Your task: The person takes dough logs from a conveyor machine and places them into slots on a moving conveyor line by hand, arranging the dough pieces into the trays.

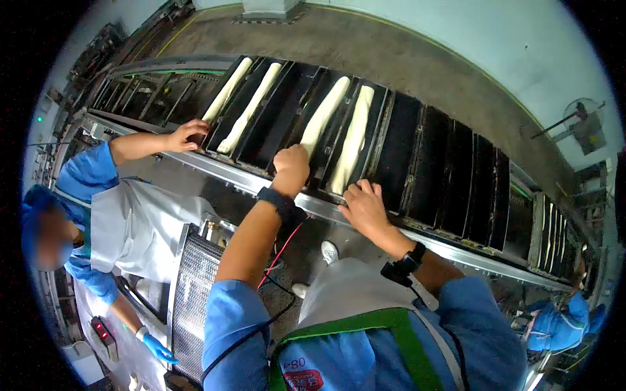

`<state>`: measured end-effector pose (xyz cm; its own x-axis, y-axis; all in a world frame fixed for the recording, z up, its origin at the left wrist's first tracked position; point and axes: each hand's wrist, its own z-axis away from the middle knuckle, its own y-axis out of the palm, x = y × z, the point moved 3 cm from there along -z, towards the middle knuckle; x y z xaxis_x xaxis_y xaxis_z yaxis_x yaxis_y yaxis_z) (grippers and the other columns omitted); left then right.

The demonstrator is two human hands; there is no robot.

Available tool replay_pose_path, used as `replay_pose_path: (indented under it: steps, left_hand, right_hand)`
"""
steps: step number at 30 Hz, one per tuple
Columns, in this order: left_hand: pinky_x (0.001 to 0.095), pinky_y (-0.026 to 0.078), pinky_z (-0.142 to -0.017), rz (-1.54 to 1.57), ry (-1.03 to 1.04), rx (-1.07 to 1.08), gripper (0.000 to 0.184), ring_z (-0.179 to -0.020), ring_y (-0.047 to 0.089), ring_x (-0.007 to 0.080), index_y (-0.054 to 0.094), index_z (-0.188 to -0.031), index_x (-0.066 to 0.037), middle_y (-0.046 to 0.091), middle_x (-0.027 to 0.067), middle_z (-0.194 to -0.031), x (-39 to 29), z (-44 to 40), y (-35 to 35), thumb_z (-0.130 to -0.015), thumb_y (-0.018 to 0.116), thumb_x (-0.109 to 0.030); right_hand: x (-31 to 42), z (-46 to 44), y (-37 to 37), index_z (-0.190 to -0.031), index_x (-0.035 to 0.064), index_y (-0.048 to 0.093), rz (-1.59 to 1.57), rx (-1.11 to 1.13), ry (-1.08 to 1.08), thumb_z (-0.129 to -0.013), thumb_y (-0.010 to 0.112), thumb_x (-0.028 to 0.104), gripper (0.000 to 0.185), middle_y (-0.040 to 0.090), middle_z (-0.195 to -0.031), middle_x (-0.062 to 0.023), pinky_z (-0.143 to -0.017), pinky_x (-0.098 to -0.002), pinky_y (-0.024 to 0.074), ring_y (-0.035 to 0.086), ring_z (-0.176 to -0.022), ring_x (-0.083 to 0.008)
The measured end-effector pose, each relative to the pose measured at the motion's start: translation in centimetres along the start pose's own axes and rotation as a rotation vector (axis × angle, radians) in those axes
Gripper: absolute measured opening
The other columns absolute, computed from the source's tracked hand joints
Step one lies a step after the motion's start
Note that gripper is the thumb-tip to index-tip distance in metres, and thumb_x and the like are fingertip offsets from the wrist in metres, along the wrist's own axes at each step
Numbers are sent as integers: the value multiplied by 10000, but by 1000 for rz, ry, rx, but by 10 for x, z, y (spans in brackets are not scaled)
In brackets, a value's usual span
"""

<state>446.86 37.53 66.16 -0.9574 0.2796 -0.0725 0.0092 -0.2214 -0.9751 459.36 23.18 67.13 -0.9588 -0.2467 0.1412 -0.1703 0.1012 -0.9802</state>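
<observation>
My left hand (pixel 292 168) is closed in a fist at the near end of a long pale dough strip (pixel 326 112), which lies in a black pan. Its fingertips are hidden, but the dough runs right up to them. Beside it, another dough strip (pixel 354 140) stretches along a pan, slightly bent. My right hand (pixel 366 210) rests on the near rim by this strip's end, fingers bent and a little apart, holding nothing visible. Further left, two more dough strips (pixel 255 107) lie in pans, with a bare black pan (pixel 277 124) between the pairs.
Several black pans (pixel 447 176) continue rightward on the metal conveyor (pixel 215 167). A co-worker (pixel 124 215) at left has one hand on the pan edge and a blue-gloved hand lower down. A perforated metal surface (pixel 199 296) stands between us. Another person (pixel 557 322) is at far right.
</observation>
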Motion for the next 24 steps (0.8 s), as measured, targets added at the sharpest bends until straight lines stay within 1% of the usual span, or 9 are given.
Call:
replay_pose_path:
  steps: [2,3,8,10,14,16,19,22,24]
  left_hand:
    - [321,471,-689,-53,32,255,322,-846,575,254,496,-1061,-36,589,115,-919,0,-13,5,-748,497,-110]
    - [324,470,-690,-132,18,200,511,-857,570,253,331,-1219,-40,568,127,-976,-3,-14,6,-748,510,-127]
    - [301,472,-687,-104,-21,199,632,-855,558,245,209,-1281,-128,554,121,-961,-9,-21,15,-739,532,-136]
    - [330,480,-663,-133,109,-90,679,-838,554,276,102,-1300,-175,512,137,-991,-9,-12,10,-745,469,-39]
    - [320,475,-652,-30,25,-178,419,-788,554,280,387,-1102,-126,499,140,-965,4,11,11,-707,478,-17]
    - [353,463,-622,-32,44,-198,187,-717,565,265,506,-896,-72,558,117,-814,3,26,11,-711,482,-88]
    - [367,398,-686,-137,101,-248,170,-739,559,258,574,-741,-96,585,88,-767,7,47,18,-748,434,-193]
    - [386,375,-790,62,239,-381,206,-969,463,249,555,-902,-89,555,91,-948,12,89,15,-725,471,-152]
    - [379,319,-869,153,256,-404,298,-1002,450,245,535,-982,-101,480,95,-1090,20,123,15,-711,528,-227]
  right_hand:
    - [-2,-1,-1,-788,76,565,-6,-8,-4,-639,613,268,248,496,-807,-26,-731,-364,302,400,-906,-199]
    - [-2,-2,-2,-805,75,564,-2,-2,-9,-638,613,265,258,496,-808,-25,-731,-364,301,401,-907,-200]
    - [-4,-3,0,-791,66,568,-34,18,23,-634,610,255,250,496,-805,-27,-732,-373,305,410,-907,-209]
    - [-4,-6,-1,-775,58,567,-68,-48,-7,-637,604,248,238,496,-801,-30,-738,-380,307,413,-916,-212]
    - [-2,-9,-1,-754,66,564,-66,-65,-13,-629,607,240,218,497,-800,-31,-735,-379,313,421,-909,-211]
    - [-2,-11,-2,-755,72,568,-58,-45,-14,-622,611,231,212,497,-798,-29,-717,-377,313,423,-888,-204]
    - [0,-11,0,-769,70,570,-18,-122,-54,-617,615,231,226,506,-816,-25,-709,-368,312,422,-888,-204]
    - [5,-3,-4,-780,79,566,26,-124,-82,-622,608,244,232,521,-838,-27,-697,-378,323,430,-888,-211]
    - [3,1,4,-747,89,568,65,-138,-40,-615,604,244,207,537,-786,-42,-649,-388,352,464,-839,-220]
